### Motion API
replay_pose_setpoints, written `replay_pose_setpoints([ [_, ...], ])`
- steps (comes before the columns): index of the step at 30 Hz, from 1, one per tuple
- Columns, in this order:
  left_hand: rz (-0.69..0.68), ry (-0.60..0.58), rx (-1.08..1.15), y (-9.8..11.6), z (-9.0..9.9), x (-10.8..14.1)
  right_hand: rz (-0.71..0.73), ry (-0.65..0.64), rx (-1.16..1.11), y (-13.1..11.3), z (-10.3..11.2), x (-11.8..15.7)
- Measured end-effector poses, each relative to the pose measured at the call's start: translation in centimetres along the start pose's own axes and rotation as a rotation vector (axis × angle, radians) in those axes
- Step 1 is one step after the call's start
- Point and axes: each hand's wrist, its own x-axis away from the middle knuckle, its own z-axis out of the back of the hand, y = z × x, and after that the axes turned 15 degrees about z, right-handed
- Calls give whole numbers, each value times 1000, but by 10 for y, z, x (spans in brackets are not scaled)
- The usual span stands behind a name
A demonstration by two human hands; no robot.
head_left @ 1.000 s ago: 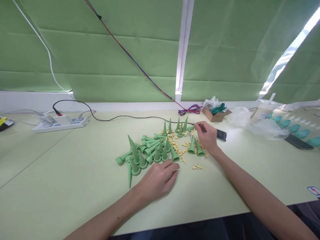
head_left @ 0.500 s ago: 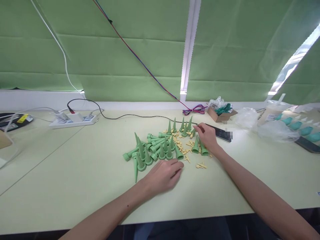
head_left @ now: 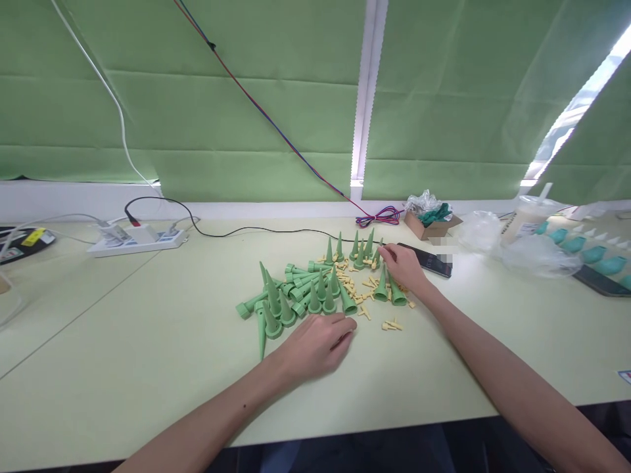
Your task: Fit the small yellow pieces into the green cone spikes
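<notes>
My right hand is at the far right of the pile, thumb and finger pinched at the tip of a small green plastic cone that stands nearly upright on the table. Small yellow plastic valve pieces lie scattered beside it. Two more green cones lean just below that hand. My left hand rests on the table in front of the pile, fingers curled together; whether anything is inside is hidden. Close behind it stand several green cones, among green capped tubes lying in a heap.
A black phone lies beyond my right wrist. Behind it are an open cardboard box, a plastic bag and a drink cup. A white power strip sits at the left, its black cable running along the back.
The view has shifted slightly. The cone at my right fingertips has gone from tilted to nearly upright. My left hand has stayed in place.
</notes>
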Motion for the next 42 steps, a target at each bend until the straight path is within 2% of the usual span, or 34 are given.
replay_pose_setpoints([
  [14, -4, -5, -15, -1, 1, 0, 48, -97, 9, 3, -5, 3],
  [21, 14, 13, -7, -2, 2, -1, 40, -83, 28, -1, 7, 4],
  [25, 8, 10, 2, -1, 4, 0, -9, -190, 72, -18, 18, 6],
  [30, -12, 19, -11, -2, 4, 0, 19, -338, 123, -37, 23, 10],
  [37, -6, 7, -17, -2, 5, -1, 104, -407, 93, -37, 22, 14],
  [42, -11, 15, -27, -2, 5, -1, 109, -431, 78, -42, 23, 17],
])
